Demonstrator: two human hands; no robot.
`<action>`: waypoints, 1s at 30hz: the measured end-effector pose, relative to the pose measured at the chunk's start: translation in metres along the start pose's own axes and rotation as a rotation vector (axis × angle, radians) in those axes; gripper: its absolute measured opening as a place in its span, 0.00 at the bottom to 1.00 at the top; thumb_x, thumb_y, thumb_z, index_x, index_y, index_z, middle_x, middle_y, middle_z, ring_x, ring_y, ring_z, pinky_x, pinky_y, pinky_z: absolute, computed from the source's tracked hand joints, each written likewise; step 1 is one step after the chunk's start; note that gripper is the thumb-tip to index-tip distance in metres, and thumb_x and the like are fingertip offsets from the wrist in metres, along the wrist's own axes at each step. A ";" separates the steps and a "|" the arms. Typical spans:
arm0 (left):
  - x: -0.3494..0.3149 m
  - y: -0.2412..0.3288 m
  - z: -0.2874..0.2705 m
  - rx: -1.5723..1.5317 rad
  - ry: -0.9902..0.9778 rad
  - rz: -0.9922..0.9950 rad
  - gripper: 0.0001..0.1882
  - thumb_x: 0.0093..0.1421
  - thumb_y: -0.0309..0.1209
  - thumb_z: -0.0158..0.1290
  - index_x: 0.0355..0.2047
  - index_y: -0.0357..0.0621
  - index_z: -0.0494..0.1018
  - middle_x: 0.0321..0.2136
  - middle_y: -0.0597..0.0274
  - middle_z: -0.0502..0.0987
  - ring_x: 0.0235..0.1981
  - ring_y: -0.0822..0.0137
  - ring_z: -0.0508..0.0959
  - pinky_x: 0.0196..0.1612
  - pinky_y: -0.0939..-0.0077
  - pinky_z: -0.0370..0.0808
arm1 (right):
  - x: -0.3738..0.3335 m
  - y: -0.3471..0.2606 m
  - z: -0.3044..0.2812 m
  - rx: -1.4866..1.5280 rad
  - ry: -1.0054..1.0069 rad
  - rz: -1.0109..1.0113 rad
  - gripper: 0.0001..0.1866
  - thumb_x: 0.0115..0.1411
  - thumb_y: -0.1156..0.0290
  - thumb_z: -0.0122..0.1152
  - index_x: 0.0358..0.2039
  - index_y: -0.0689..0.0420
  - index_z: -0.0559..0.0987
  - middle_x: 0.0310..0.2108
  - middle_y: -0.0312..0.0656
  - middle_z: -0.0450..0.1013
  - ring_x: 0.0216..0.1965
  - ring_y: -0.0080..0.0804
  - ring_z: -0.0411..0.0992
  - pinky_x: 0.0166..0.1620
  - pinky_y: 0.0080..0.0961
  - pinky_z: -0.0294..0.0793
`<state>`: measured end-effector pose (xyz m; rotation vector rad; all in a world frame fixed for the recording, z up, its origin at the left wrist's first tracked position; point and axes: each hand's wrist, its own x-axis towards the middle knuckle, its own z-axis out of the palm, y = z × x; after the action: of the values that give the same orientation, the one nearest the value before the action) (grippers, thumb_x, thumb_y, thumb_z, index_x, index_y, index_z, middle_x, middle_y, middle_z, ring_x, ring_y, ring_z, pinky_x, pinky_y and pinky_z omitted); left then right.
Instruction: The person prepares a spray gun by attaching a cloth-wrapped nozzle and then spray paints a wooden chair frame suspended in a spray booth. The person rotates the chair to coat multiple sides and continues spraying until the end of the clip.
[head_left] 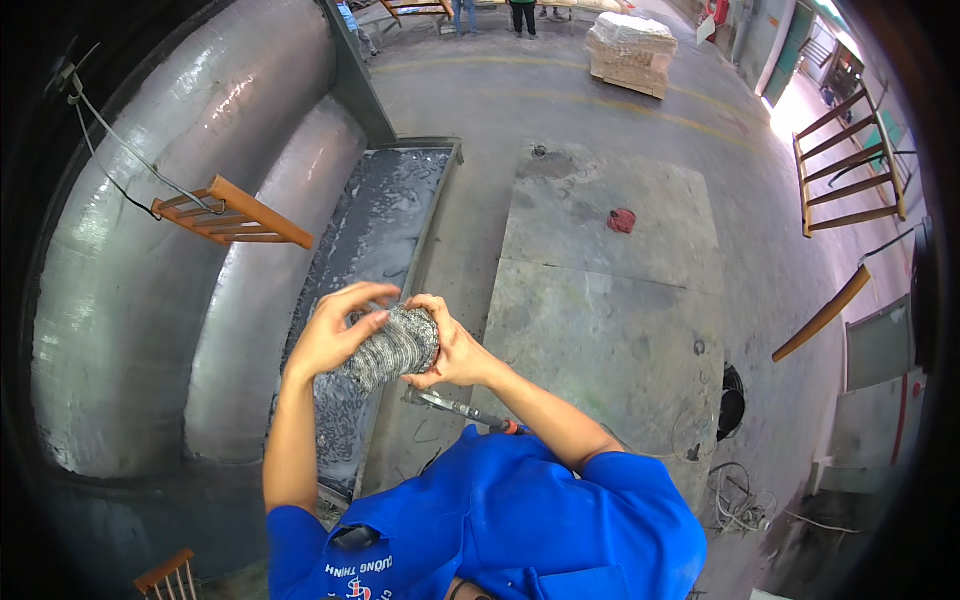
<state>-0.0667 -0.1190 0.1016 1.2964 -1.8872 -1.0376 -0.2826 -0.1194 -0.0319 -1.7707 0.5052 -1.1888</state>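
Roll of mottled grey, ridged material lies in the air at 8 o'clock from the middle of the view, in front of the person's chest. Its right end sits in the right hand, which grips it with fingers bent over the top and thumb along the lower edge. Left hand arches over the roll's left end, half open, fingers lifted and slightly blurred; whether its fingertips touch the surface I cannot tell. Both forearms rise from the short sleeves of a blue shirt.

Just below the right hand, toward 6 o'clock, is a metal tool with a red-orange fitting, partly hidden by the forearm. Beneath and beyond the hands, toward 10 o'clock, a long trough holds dark, streaked liquid, beside large curved metal sheeting at 9 o'clock. A slatted wooden frame hangs from wire near 10 o'clock.

A red lump rests on grey floor sheets at 2 o'clock. A wrapped stack stands at 1 o'clock, a wooden rung frame hangs between 2 and 3, and tangled cable lies at 4.
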 end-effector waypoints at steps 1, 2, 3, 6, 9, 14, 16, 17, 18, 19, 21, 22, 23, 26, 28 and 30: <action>0.009 0.004 -0.001 -0.017 -0.087 -0.032 0.17 0.67 0.29 0.62 0.54 0.35 0.81 0.45 0.55 0.84 0.46 0.64 0.83 0.52 0.67 0.80 | -0.001 -0.001 0.000 0.006 -0.019 0.026 0.59 0.42 0.62 0.87 0.68 0.56 0.57 0.61 0.51 0.65 0.64 0.49 0.68 0.67 0.45 0.70; 0.014 0.007 -0.003 -0.035 -0.184 -0.069 0.16 0.65 0.28 0.63 0.52 0.35 0.82 0.44 0.56 0.85 0.45 0.65 0.84 0.50 0.68 0.81 | -0.002 -0.002 -0.001 0.012 -0.036 0.052 0.60 0.41 0.63 0.88 0.69 0.54 0.56 0.61 0.51 0.65 0.65 0.48 0.67 0.67 0.46 0.69; 0.018 0.008 -0.005 0.008 -0.185 -0.034 0.14 0.63 0.28 0.66 0.48 0.35 0.84 0.40 0.57 0.84 0.41 0.68 0.84 0.47 0.71 0.82 | -0.003 -0.004 -0.001 0.024 -0.042 0.068 0.61 0.41 0.63 0.88 0.69 0.54 0.55 0.62 0.51 0.64 0.66 0.49 0.67 0.68 0.46 0.69; 0.022 0.006 -0.006 0.095 -0.199 0.229 0.14 0.64 0.29 0.66 0.47 0.36 0.85 0.39 0.59 0.84 0.40 0.70 0.83 0.44 0.74 0.81 | -0.003 -0.007 -0.003 0.026 -0.035 0.067 0.63 0.42 0.62 0.87 0.71 0.54 0.52 0.63 0.53 0.64 0.65 0.50 0.68 0.66 0.47 0.71; 0.028 -0.001 -0.001 -0.115 -0.200 -0.031 0.14 0.62 0.31 0.68 0.45 0.37 0.86 0.36 0.61 0.82 0.38 0.71 0.82 0.41 0.72 0.79 | -0.002 -0.009 -0.003 -0.012 0.005 -0.015 0.65 0.43 0.61 0.86 0.73 0.53 0.50 0.64 0.53 0.65 0.62 0.52 0.72 0.63 0.48 0.75; 0.047 -0.002 -0.010 -0.065 -0.425 0.043 0.13 0.62 0.32 0.68 0.42 0.36 0.83 0.34 0.63 0.80 0.35 0.70 0.78 0.38 0.69 0.75 | -0.004 -0.017 0.000 0.048 -0.050 0.013 0.70 0.42 0.62 0.87 0.76 0.51 0.45 0.64 0.55 0.66 0.63 0.54 0.72 0.64 0.49 0.75; 0.049 0.001 -0.010 0.002 -0.451 0.113 0.13 0.62 0.32 0.68 0.40 0.36 0.82 0.33 0.63 0.79 0.35 0.70 0.78 0.37 0.69 0.74 | -0.005 -0.022 0.002 0.070 -0.048 0.014 0.71 0.42 0.62 0.87 0.77 0.50 0.43 0.66 0.56 0.64 0.66 0.57 0.70 0.66 0.49 0.73; 0.050 0.001 -0.007 0.071 -0.433 0.162 0.13 0.62 0.32 0.68 0.40 0.36 0.80 0.33 0.63 0.79 0.35 0.70 0.77 0.37 0.70 0.74 | -0.005 -0.024 0.004 0.057 -0.036 -0.003 0.72 0.41 0.62 0.87 0.77 0.50 0.43 0.67 0.56 0.64 0.66 0.57 0.69 0.67 0.50 0.72; 0.050 0.002 -0.003 0.140 -0.416 0.211 0.13 0.61 0.32 0.68 0.39 0.36 0.79 0.33 0.64 0.79 0.35 0.71 0.77 0.37 0.71 0.74 | -0.005 -0.026 0.005 0.030 -0.011 -0.029 0.72 0.41 0.62 0.87 0.77 0.50 0.43 0.68 0.56 0.64 0.67 0.57 0.68 0.67 0.50 0.72; 0.050 0.000 0.001 0.133 -0.422 0.181 0.13 0.61 0.32 0.68 0.39 0.36 0.79 0.33 0.64 0.79 0.35 0.71 0.77 0.37 0.71 0.73 | -0.006 -0.029 0.008 0.020 -0.021 -0.023 0.72 0.40 0.62 0.86 0.77 0.50 0.43 0.68 0.56 0.63 0.68 0.58 0.67 0.68 0.50 0.71; 0.051 -0.008 0.011 0.118 -0.423 0.116 0.13 0.61 0.32 0.69 0.38 0.37 0.78 0.32 0.65 0.78 0.35 0.71 0.76 0.36 0.71 0.72 | -0.008 -0.033 0.012 -0.031 -0.004 -0.033 0.73 0.39 0.62 0.86 0.77 0.50 0.42 0.70 0.57 0.62 0.69 0.59 0.66 0.69 0.49 0.70; 0.052 -0.016 0.014 0.061 -0.463 0.038 0.13 0.61 0.32 0.68 0.38 0.38 0.78 0.32 0.65 0.78 0.35 0.71 0.77 0.37 0.72 0.73 | -0.009 -0.035 0.013 -0.014 0.004 -0.005 0.72 0.39 0.62 0.86 0.77 0.51 0.44 0.68 0.56 0.63 0.69 0.58 0.66 0.69 0.49 0.70; 0.050 -0.026 0.014 0.009 -0.488 -0.042 0.12 0.61 0.32 0.68 0.37 0.38 0.78 0.33 0.66 0.79 0.36 0.72 0.77 0.38 0.72 0.74 | -0.009 -0.037 0.015 0.002 0.021 0.013 0.71 0.38 0.62 0.85 0.77 0.51 0.46 0.67 0.55 0.64 0.68 0.58 0.66 0.69 0.48 0.70; 0.049 -0.072 0.012 -0.131 -0.493 -0.148 0.10 0.67 0.34 0.62 0.39 0.40 0.77 0.36 0.67 0.79 0.39 0.71 0.78 0.45 0.72 0.77 | -0.005 -0.039 0.012 -0.007 -0.012 0.058 0.65 0.38 0.62 0.84 0.74 0.52 0.55 0.62 0.52 0.66 0.64 0.55 0.70 0.66 0.46 0.72; 0.041 -0.110 0.016 -0.364 -0.315 -0.175 0.11 0.70 0.37 0.59 0.43 0.41 0.77 0.41 0.67 0.80 0.43 0.71 0.79 0.49 0.72 0.78 | 0.000 -0.039 0.005 -0.043 -0.018 0.094 0.60 0.37 0.62 0.84 0.71 0.55 0.61 0.59 0.51 0.69 0.61 0.52 0.72 0.64 0.45 0.73; 0.014 -0.138 0.034 -0.709 0.035 -0.213 0.15 0.73 0.41 0.57 0.50 0.43 0.77 0.48 0.65 0.80 0.47 0.71 0.80 0.51 0.73 0.79 | 0.007 -0.040 -0.003 -0.092 0.025 0.138 0.56 0.37 0.62 0.85 0.68 0.59 0.67 0.57 0.50 0.71 0.60 0.49 0.73 0.64 0.44 0.73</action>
<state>-0.0364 -0.1521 -0.0337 1.0763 -1.1813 -1.5903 -0.2883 -0.1063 0.0067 -1.7701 0.6956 -1.1074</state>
